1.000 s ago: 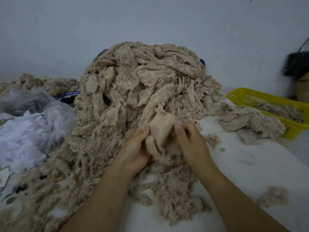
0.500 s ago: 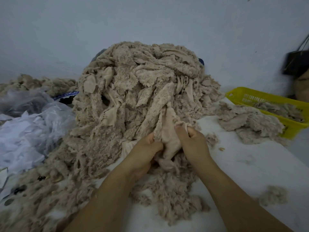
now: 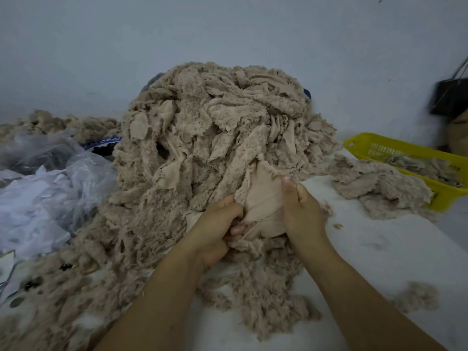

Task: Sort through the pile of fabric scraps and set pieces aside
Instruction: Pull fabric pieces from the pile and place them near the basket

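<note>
Nearest, the left hand (image 3: 215, 229) curls round the bottom of a smooth beige scrap (image 3: 263, 196), fingertips half buried. The right hand (image 3: 301, 209) pinches its right edge. The scrap lies against the foot of a tall pile (image 3: 215, 127) on a white table (image 3: 379, 249). Farther right, a yellow basket (image 3: 395, 148) is cut off by the frame.

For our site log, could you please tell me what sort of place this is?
Likely a textile or garment workshop: a tall pile of beige fabric scraps on a white table, more in a yellow basket.
</note>
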`<state>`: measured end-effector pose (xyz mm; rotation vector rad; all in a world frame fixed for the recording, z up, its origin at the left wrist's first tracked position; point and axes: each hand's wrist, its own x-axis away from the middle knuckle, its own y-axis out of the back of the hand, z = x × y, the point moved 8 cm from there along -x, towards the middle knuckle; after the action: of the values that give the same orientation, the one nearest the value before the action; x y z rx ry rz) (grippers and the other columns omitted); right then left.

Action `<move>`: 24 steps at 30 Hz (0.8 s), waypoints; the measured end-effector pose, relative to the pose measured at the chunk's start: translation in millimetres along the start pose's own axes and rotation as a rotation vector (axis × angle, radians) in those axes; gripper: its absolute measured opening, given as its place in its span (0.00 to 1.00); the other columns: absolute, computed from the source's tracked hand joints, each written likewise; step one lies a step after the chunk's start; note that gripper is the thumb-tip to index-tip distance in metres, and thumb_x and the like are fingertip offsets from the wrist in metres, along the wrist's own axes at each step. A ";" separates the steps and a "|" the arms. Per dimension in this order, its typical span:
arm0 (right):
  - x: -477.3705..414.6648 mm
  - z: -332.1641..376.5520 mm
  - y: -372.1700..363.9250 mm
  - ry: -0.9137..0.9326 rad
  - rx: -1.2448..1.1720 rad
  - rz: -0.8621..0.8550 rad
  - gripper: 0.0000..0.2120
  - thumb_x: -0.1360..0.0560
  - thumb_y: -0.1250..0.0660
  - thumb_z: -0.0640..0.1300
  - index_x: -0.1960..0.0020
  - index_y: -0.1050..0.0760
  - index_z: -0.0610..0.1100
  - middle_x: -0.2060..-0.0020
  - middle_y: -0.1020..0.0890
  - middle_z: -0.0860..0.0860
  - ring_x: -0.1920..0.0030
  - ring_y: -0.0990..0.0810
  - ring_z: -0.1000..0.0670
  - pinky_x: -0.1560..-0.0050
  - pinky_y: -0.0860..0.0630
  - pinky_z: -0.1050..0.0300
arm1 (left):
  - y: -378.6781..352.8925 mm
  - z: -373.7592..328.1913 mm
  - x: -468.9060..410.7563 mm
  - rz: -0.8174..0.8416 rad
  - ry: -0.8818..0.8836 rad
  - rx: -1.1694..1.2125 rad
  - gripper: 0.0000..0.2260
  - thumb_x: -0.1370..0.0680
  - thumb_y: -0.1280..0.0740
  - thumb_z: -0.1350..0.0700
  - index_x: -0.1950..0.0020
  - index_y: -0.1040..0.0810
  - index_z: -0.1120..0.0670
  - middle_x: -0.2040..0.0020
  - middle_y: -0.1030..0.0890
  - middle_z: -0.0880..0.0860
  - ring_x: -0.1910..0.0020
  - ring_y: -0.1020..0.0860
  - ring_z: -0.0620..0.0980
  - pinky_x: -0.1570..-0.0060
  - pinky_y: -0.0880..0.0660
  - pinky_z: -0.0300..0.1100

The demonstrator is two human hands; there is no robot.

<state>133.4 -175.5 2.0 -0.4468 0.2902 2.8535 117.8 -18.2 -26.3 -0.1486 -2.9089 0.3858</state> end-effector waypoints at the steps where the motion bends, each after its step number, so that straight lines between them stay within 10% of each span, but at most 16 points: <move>1: -0.1 0.3 0.1 -0.001 0.003 -0.001 0.23 0.19 0.43 0.58 0.67 0.42 0.47 0.79 0.38 0.57 0.76 0.39 0.57 0.76 0.40 0.66 | -0.4 0.0 1.5 0.001 0.021 -0.019 0.09 0.23 0.41 0.68 0.60 0.33 0.56 0.73 0.36 0.50 0.81 0.39 0.43 0.80 0.48 0.34; 7: 4.8 5.1 -6.5 0.013 -0.067 0.084 0.23 0.20 0.37 0.56 0.69 0.42 0.49 0.78 0.38 0.58 0.76 0.40 0.58 0.75 0.41 0.67 | -13.2 12.2 7.7 0.227 0.053 -0.275 0.18 0.28 0.27 0.43 0.70 0.29 0.51 0.77 0.31 0.49 0.80 0.43 0.43 0.78 0.46 0.35; 14: 17.7 5.6 -30.9 0.027 -0.022 0.330 0.22 0.30 0.39 0.72 0.63 0.31 0.54 0.72 0.24 0.62 0.71 0.27 0.63 0.71 0.32 0.71 | -7.6 -3.3 5.0 0.127 -0.111 -0.038 0.23 0.24 0.33 0.44 0.75 0.30 0.55 0.81 0.37 0.50 0.82 0.43 0.44 0.80 0.42 0.34; 20: 19.7 3.5 -42.2 0.043 -0.037 0.373 0.09 0.21 0.36 0.57 0.58 0.23 0.66 0.66 0.18 0.63 0.65 0.21 0.64 0.67 0.28 0.70 | 1.8 -1.1 0.0 -0.039 -0.139 0.024 0.23 0.19 0.36 0.48 0.73 0.28 0.53 0.78 0.31 0.50 0.82 0.40 0.43 0.81 0.42 0.34; 24: 23.9 8.6 -48.8 0.095 0.038 0.453 0.09 0.20 0.37 0.51 0.59 0.25 0.57 0.71 0.23 0.59 0.72 0.27 0.60 0.71 0.30 0.67 | 19.4 -4.3 -2.3 -0.220 -0.162 0.128 0.24 0.17 0.38 0.48 0.74 0.31 0.53 0.80 0.34 0.48 0.84 0.39 0.43 0.83 0.42 0.34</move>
<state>121.8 -122.2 -5.3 -0.5736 0.5215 3.2614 122.4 1.1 -27.8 0.2303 -3.0029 0.5674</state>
